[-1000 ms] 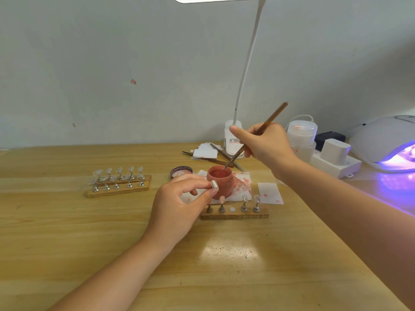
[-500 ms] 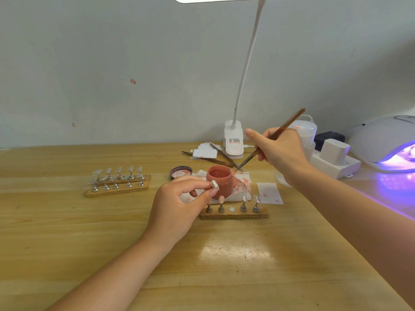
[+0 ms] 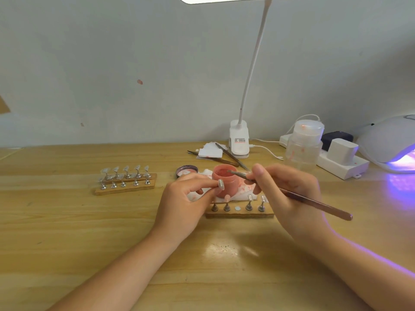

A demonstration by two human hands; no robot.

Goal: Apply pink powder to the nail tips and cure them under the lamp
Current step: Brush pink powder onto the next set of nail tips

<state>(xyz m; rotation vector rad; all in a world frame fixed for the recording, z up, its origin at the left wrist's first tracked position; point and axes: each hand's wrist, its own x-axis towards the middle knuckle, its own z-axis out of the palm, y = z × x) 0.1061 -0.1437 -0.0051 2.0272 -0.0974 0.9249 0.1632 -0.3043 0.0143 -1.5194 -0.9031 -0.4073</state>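
In the head view, our left hand (image 3: 186,198) pinches a small nail tip (image 3: 221,184) between thumb and forefinger, holding it just at 9 o'clock of the pink powder jar (image 3: 224,182), close against the jar's wall. Our right hand (image 3: 289,194) sits at 3 o'clock of the jar, fingers curled round a brush (image 3: 298,197); the brush's tip reaches over the jar's open mouth, while its handle runs out toward 4 o'clock past the hand. The jar stands on stained white paper (image 3: 244,189). Just at 6 o'clock of the jar lies a wooden holder (image 3: 239,213) with metal pegs, between our two hands. A second holder (image 3: 125,184) carrying clear tips lies well apart at 9 o'clock on the surface (image 3: 67,232). The jar's lid (image 3: 186,171) rests at 10 o'clock of the jar. The curing lamp (image 3: 390,142) glows purple at the far 3 o'clock edge.
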